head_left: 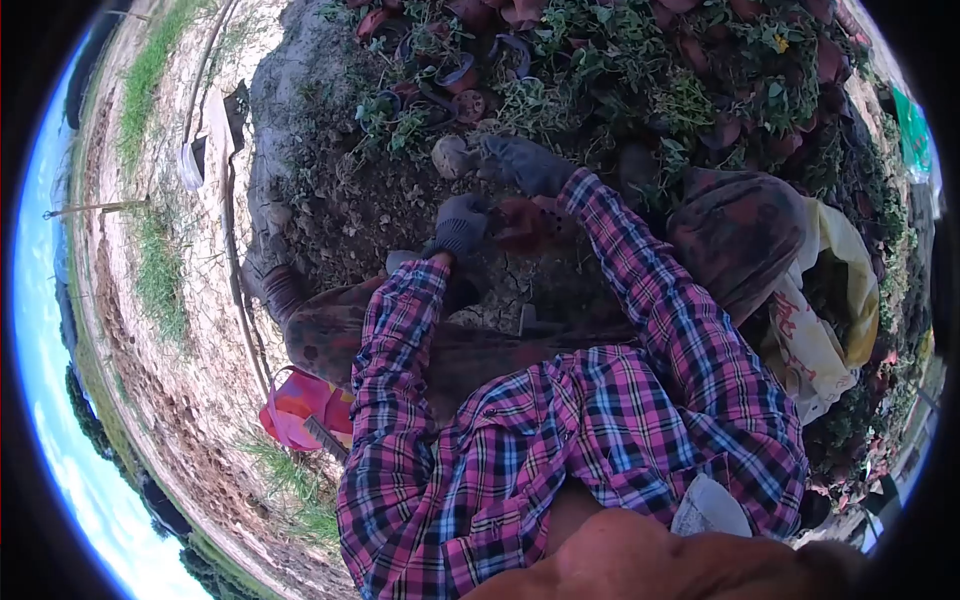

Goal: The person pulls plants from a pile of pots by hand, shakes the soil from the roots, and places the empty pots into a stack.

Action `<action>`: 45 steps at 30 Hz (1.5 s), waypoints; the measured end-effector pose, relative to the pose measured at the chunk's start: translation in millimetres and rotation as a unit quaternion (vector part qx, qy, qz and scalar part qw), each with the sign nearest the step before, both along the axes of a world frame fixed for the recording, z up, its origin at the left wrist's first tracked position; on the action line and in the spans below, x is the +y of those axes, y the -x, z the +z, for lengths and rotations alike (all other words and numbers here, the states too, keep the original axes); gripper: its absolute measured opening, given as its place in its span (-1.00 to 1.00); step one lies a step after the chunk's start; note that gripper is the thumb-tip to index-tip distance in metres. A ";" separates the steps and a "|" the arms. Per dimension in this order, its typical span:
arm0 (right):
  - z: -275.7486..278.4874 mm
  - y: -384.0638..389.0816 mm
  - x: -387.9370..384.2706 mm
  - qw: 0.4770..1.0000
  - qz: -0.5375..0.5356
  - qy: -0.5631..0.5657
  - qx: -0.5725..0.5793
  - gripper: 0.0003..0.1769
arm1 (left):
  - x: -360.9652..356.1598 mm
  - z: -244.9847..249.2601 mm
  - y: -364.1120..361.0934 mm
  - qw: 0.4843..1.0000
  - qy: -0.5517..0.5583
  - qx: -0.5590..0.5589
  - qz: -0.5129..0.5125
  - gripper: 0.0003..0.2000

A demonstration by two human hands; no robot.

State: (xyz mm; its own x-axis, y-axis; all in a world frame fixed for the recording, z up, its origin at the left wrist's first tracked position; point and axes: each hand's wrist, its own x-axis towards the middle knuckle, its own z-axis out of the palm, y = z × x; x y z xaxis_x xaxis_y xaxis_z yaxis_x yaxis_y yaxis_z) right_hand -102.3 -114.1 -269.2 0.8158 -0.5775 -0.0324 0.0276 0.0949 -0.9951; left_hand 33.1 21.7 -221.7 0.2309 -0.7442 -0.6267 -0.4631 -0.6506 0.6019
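Note:
My left hand [460, 224], in a grey knitted glove, is low over the soil with its fingers curled; what they hold, if anything, is hidden. Just right of it lies a reddish-brown plastic pot [528, 224] with holes, close to its fingers. My right hand [530, 166], in a dark grey glove, reaches in from the right with its fingers pointing left. At its fingertips is a pale rounded lump of soil [453, 157], which the fingers appear to grip. Weeds and another reddish pot [468, 106] lie beyond both hands.
Leafy weeds [560, 100] mixed with reddish pots cover the ground ahead. A pale yellow sack [835, 290] stands by my right knee. A pink-red bag [310, 405] lies at my left. A long thin pole [235, 270] runs along the dry soil.

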 end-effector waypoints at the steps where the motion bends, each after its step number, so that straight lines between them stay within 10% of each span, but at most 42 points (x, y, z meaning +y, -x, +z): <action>1: 17.9 2.6 -3.4 0.997 0.047 0.063 0.011 -0.44 | -1.9 4.9 -0.2 0.999 -0.007 0.032 0.032 -0.79; 3: 64.7 23.4 -23.3 0.974 0.054 -0.174 0.137 -0.36 | -1.2 -14.4 -6.5 0.991 0.010 0.107 0.077 -0.74; 6: 80.7 73.2 -30.1 0.959 0.095 -0.185 0.191 -0.28 | -14.1 15.0 21.6 0.998 0.040 -0.018 -0.034 -0.78; 10: 47.5 95.5 -8.2 0.930 0.253 -0.060 0.259 0.00 | -31.1 -3.8 55.5 0.980 0.089 -0.107 -0.139 -0.82; 13: -9.9 100.9 31.4 0.821 0.227 0.256 0.456 0.08 | -35.0 -26.9 70.8 0.977 0.033 -0.096 -0.186 -0.64; 16: -14.5 108.0 56.0 0.845 0.097 0.227 0.475 0.09 | -20.3 -11.9 70.4 0.989 0.085 0.003 -0.124 -0.40; 19: -23.8 106.6 54.7 0.830 0.119 0.255 0.482 0.05 | -17.6 -34.9 56.7 0.951 0.061 -0.037 -0.301 -0.19; 30: -51.8 106.4 71.6 0.807 0.043 0.364 0.464 0.05 | -4.8 -85.0 48.0 0.970 0.153 0.076 -0.174 -0.20; 38: -26.8 104.6 60.4 0.791 0.106 0.329 0.505 -0.07 | -22.3 -61.7 45.9 0.950 -0.036 -0.077 -0.301 -0.13; 42: -50.2 106.9 66.0 0.777 0.075 0.370 0.503 -0.13 | -10.5 -98.3 50.6 0.978 0.024 0.071 -0.196 -0.16; 45: -38.4 102.5 57.5 0.884 -0.042 0.166 0.436 -0.19 | 2.5 -190.1 46.3 0.881 0.057 0.455 0.114 -0.29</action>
State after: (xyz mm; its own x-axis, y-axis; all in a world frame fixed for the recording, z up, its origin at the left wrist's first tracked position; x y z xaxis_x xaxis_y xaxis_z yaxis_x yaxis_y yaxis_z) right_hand -204.8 -56.6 -307.6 0.5184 -0.7310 -0.4437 -0.7697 -0.1728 -0.6145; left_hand -13.2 24.2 -411.8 -0.1771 -0.8139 -0.5534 0.3796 -0.5753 0.7245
